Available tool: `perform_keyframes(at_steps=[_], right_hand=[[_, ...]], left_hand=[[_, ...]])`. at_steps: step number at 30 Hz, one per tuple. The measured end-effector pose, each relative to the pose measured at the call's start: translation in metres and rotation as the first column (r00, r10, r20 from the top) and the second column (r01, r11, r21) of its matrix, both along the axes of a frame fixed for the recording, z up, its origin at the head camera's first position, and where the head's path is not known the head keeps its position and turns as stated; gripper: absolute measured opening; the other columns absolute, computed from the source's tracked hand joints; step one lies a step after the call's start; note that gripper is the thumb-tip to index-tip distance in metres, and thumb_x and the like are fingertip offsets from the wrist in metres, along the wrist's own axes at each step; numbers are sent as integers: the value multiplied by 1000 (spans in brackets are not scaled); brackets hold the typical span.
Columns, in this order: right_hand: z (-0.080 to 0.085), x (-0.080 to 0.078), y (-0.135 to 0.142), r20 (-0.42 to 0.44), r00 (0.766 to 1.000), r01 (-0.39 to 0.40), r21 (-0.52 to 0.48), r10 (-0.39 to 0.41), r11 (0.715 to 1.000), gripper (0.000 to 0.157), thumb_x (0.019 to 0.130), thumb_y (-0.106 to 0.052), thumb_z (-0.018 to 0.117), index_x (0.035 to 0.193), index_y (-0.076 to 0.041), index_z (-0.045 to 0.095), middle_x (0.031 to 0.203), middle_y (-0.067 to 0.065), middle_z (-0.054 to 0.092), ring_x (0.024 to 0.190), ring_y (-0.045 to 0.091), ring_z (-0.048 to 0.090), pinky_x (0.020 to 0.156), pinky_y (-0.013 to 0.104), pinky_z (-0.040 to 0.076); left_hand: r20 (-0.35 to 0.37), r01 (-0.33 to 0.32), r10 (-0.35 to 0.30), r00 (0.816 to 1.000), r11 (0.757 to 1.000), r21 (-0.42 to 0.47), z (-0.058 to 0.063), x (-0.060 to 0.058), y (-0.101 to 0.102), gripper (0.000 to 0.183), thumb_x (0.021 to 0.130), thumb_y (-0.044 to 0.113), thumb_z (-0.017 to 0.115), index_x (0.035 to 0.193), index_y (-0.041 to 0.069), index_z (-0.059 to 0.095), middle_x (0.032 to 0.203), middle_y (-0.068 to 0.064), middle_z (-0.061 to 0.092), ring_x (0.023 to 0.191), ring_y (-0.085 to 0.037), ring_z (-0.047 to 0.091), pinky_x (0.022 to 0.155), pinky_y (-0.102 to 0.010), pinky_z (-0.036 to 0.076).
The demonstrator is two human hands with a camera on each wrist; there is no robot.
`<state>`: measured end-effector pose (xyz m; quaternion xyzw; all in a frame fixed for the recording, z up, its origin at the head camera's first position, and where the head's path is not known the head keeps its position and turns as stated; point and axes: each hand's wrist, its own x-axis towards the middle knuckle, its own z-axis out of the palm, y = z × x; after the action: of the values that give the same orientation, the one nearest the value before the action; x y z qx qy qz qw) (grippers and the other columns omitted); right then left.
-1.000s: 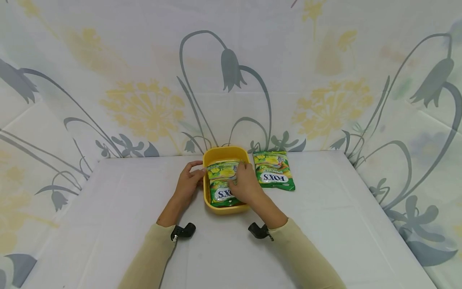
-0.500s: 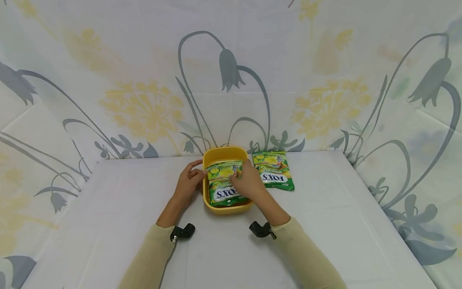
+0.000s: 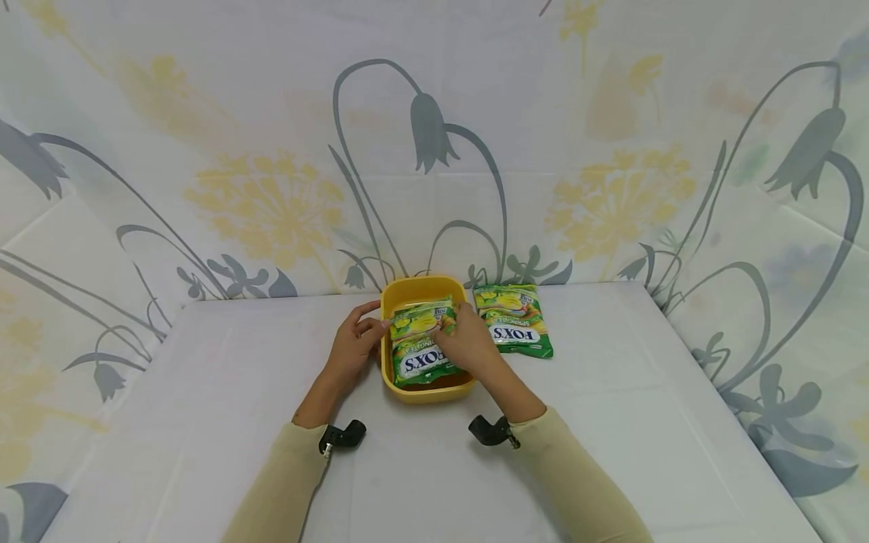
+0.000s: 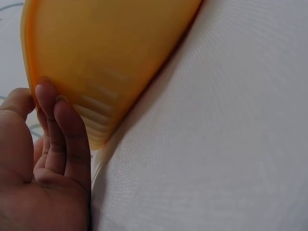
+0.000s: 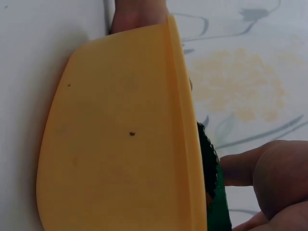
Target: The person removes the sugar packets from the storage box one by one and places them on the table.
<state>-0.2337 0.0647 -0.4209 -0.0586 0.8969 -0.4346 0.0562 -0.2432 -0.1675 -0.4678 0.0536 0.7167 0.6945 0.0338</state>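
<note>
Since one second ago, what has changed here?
The packet in the yellow tub, held by the right hand, has tilted slightly, its right side now higher in the head view. Nothing newly gripped or released. The left hand on the tub and the second packet beside it stayed put.

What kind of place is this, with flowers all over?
Probably a little filming corner indoors, though I can't be sure. A creased, flower-patterned backdrop stands around a plain white table, and a small black device, likely a camera, sits at each wrist.
</note>
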Motion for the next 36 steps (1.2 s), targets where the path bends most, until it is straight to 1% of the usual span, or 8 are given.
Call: perform_keyframes(at_steps=[2,4,10,15,21,24,31,36], right_hand=[[1,0,0,22,1000,15,-3,-15,1000,60,93,-24,67,139,6,44,118,18,60,104,28,60,87,44,53],[2,0,-1,29,999,24,-7,-24,1000,58,93,-24,68,139,4,46,117,17,61,101,26,60,87,42,53],[6,1,1,23,999,48,-59,-47,997,63,90,-20,70,142,4,42,125,20,58,108,29,59,91,44,52],[12,1,7,12,998,62,-74,-62,995,65,92,-21,68,146,2,40,137,20,54,116,31,58,95,45,52],[19,-4,19,16,997,80,-140,-78,987,71,92,-20,68,151,0,34,145,21,48,126,33,54,98,45,51],[24,-7,29,27,996,87,-189,-84,978,74,93,-20,68,153,0,31,145,22,47,124,33,55,96,45,52],[37,-13,53,41,996,87,-318,-78,944,72,94,-16,66,153,0,29,136,24,55,104,34,66,79,37,58],[44,-16,70,45,996,92,-384,-81,919,70,94,-12,65,152,2,29,134,24,57,105,33,66,78,31,58]], left_hand=[[0,-2,2,1000,1000,-10,0,0,0,55,99,18,63,149,8,41,99,-16,64,67,-20,57,59,-31,54],[-2,-3,3,1000,1000,-16,0,0,0,55,100,18,63,149,9,42,98,-16,64,67,-21,57,60,-33,54],[-8,-8,8,1000,1000,-13,0,-1,0,55,99,18,64,148,9,43,96,-13,64,69,-23,57,61,-33,54],[4,-16,16,1000,1000,13,-1,-2,0,53,98,15,65,147,10,45,97,-15,64,68,-18,57,62,-31,53],[1,-15,15,1000,999,36,-3,-3,0,53,98,14,65,147,8,45,95,-14,64,66,-14,58,62,-30,53],[10,-13,13,1000,999,34,-2,-3,0,53,98,14,64,147,9,44,96,-14,64,67,-14,58,63,-31,54],[14,-30,30,999,1000,9,-23,-14,-4,53,99,20,64,148,17,44,103,-19,63,68,-16,59,61,-29,54],[0,-47,47,999,999,15,-30,-16,-3,51,98,24,66,145,21,47,101,-15,64,68,-16,59,60,-26,54]])
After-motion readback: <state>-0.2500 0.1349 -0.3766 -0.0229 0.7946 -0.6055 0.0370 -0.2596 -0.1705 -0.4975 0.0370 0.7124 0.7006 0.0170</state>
